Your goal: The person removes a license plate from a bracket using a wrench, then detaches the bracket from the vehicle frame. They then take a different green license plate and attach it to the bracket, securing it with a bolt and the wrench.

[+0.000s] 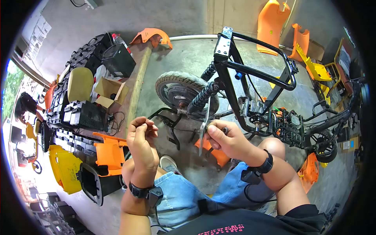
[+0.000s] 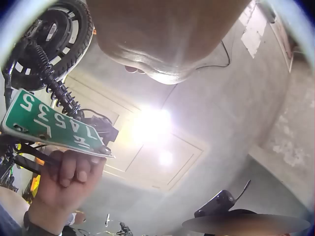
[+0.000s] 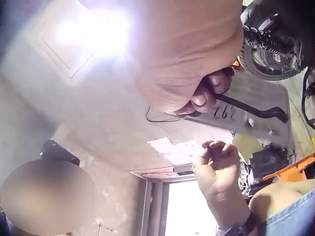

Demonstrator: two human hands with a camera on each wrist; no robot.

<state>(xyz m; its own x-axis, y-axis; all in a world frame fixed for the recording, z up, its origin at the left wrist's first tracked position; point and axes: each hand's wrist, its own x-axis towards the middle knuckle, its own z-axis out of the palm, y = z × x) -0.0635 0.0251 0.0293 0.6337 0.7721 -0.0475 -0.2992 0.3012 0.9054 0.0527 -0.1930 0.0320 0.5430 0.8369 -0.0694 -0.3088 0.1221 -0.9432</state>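
My right hand (image 1: 231, 141) grips a licence plate (image 1: 204, 133) by one end, holding it edge-on in the head view. In the left wrist view the plate (image 2: 47, 120) is green with white characters. The same fist holds a dark bent metal rod (image 3: 243, 105), which crosses the plate's grey back (image 3: 273, 96) in the right wrist view. My left hand (image 1: 142, 145) is raised to the left of the plate, apart from it. Its fingers (image 3: 219, 147) curl loosely, with nothing visible in them. Beyond the hands stands a black motorbike frame (image 1: 225, 74).
The frame carries a rear wheel (image 1: 176, 92) and a coil shock absorber (image 1: 203, 98). On the left are black crates (image 1: 84, 115), a cardboard box (image 1: 111, 92), and yellow (image 1: 64, 168) and orange panels (image 1: 111, 153). More orange panels (image 1: 270, 27) lean at the back right.
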